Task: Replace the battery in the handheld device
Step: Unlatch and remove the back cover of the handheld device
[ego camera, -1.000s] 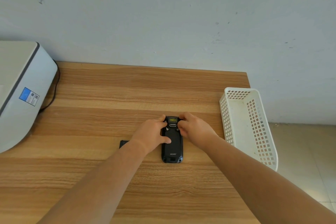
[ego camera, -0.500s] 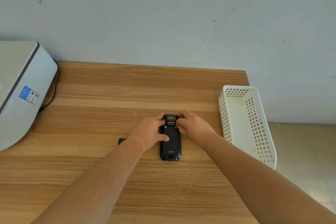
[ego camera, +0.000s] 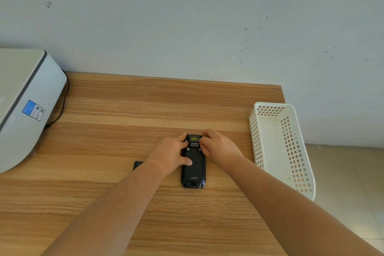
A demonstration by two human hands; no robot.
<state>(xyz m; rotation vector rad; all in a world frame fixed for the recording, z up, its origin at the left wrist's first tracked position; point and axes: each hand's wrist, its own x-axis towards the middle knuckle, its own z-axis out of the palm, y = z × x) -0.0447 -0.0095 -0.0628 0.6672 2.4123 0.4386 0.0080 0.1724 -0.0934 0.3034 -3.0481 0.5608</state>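
A black handheld device (ego camera: 193, 170) lies back side up on the wooden table (ego camera: 145, 110), its back cover on. My left hand (ego camera: 169, 155) grips its upper left edge, thumb pressed on the back cover. My right hand (ego camera: 218, 147) grips the upper right edge, fingertips at the top corner by the scanner window. A flat black battery (ego camera: 138, 165) lies on the table to the left, mostly hidden behind my left forearm.
A white perforated plastic basket (ego camera: 299, 151) stands at the table's right edge, overhanging it, with nothing in it. A large white-grey machine (ego camera: 25, 106) with a black cable sits at the left. A pale wall runs behind the table.
Both hands stay on the top end of the device; fingers shift only slightly. The device has not visibly moved on the table.
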